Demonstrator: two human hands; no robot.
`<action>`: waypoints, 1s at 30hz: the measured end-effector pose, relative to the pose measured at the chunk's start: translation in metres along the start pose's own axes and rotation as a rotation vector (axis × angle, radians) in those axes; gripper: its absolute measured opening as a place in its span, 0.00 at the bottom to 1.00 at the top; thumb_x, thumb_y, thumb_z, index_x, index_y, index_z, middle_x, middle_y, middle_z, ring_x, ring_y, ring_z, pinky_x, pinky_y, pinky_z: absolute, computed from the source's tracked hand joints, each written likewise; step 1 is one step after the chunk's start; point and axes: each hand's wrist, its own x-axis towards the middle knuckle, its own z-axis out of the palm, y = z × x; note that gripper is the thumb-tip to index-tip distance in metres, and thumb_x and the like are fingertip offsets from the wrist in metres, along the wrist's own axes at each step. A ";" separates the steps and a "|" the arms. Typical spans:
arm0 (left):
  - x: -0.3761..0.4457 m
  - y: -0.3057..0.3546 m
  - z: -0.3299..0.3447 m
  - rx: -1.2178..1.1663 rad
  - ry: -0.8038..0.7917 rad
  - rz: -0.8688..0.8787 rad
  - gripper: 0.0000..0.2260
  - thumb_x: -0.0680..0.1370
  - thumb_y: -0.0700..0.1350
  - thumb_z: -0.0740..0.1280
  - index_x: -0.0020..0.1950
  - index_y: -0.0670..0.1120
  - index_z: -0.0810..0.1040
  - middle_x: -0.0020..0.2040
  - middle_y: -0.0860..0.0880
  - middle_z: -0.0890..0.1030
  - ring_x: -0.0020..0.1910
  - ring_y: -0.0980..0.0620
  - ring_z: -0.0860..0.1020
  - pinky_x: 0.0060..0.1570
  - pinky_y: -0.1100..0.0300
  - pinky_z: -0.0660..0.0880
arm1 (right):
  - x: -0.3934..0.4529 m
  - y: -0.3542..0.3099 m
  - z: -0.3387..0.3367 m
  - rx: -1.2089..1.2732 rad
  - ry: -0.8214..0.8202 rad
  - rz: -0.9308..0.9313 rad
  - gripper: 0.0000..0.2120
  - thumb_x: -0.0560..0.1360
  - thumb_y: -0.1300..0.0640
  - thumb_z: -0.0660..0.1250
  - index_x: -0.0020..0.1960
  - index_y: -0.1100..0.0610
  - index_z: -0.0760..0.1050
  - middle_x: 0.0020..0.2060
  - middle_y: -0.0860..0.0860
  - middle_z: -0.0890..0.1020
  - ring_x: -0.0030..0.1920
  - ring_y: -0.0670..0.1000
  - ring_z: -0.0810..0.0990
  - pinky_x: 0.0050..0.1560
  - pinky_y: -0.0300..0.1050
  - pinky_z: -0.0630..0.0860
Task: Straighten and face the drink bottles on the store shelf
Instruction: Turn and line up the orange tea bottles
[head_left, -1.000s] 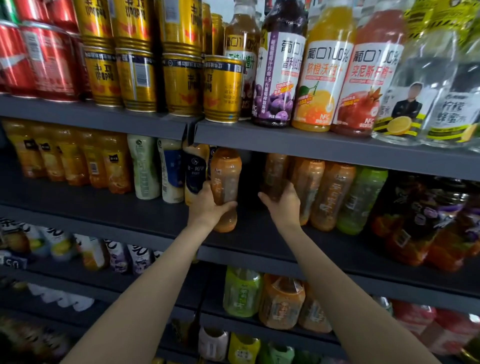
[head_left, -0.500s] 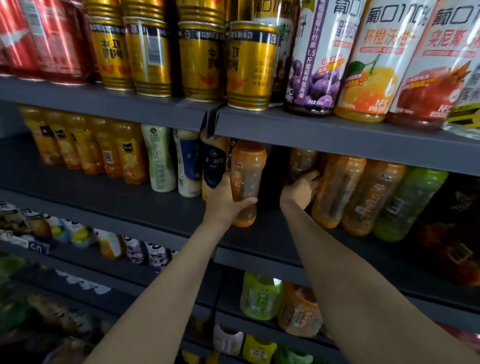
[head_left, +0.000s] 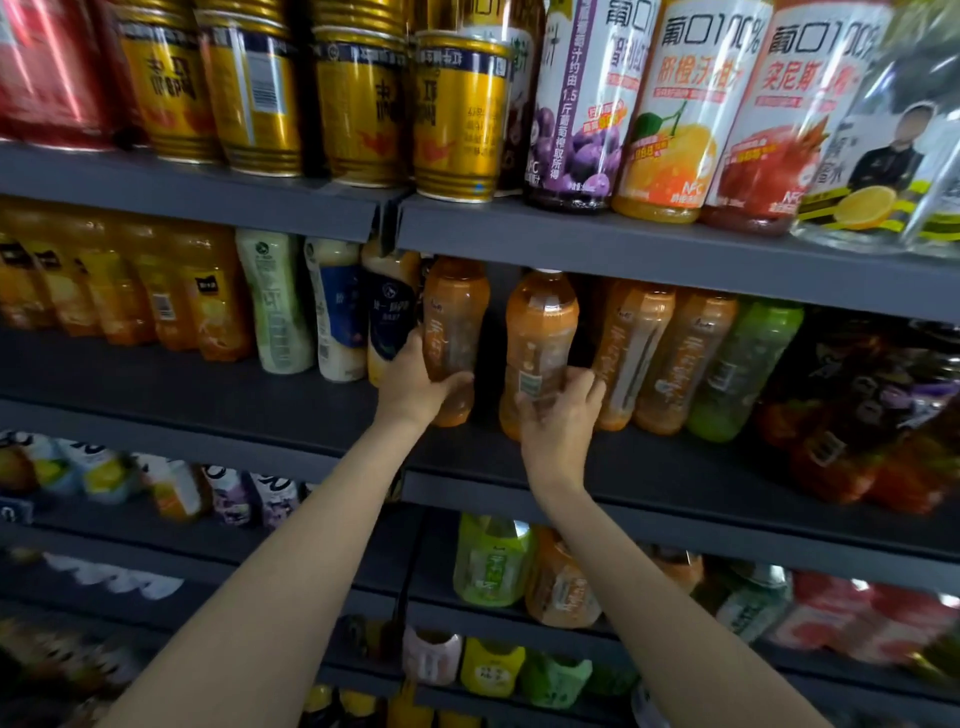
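Both hands (head_left: 415, 382) (head_left: 558, 421) around orange-drink bottles (head_left: 454, 332) (head_left: 540, 338)

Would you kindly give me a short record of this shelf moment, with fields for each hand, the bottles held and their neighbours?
left hand: grips the lower part of an orange bottle
right hand: grips a second orange bottle, barcode label facing out
gap: dark space between the two held bottles
right neighbours: two more orange bottles, then a green bottle
left neighbour: dark-labelled bottle
shelf: grey, middle tier
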 end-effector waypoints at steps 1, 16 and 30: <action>-0.006 -0.001 0.001 0.025 0.056 0.016 0.28 0.73 0.47 0.71 0.70 0.45 0.63 0.65 0.45 0.73 0.64 0.46 0.72 0.61 0.54 0.69 | -0.004 0.001 -0.006 0.012 -0.011 0.003 0.18 0.72 0.66 0.71 0.56 0.64 0.66 0.56 0.58 0.69 0.57 0.57 0.71 0.57 0.47 0.73; -0.070 -0.009 -0.006 0.079 0.072 0.286 0.24 0.77 0.36 0.63 0.72 0.45 0.63 0.68 0.49 0.69 0.66 0.51 0.69 0.58 0.67 0.64 | 0.003 -0.010 -0.029 0.049 -0.147 0.153 0.31 0.69 0.59 0.76 0.66 0.63 0.64 0.63 0.59 0.68 0.63 0.56 0.70 0.58 0.37 0.66; -0.107 0.020 -0.043 -0.758 -0.667 -0.382 0.18 0.75 0.57 0.63 0.61 0.51 0.74 0.56 0.48 0.81 0.56 0.51 0.79 0.52 0.55 0.78 | -0.026 -0.053 -0.086 0.842 -0.551 0.346 0.14 0.72 0.58 0.69 0.58 0.54 0.75 0.54 0.51 0.82 0.56 0.49 0.81 0.57 0.46 0.78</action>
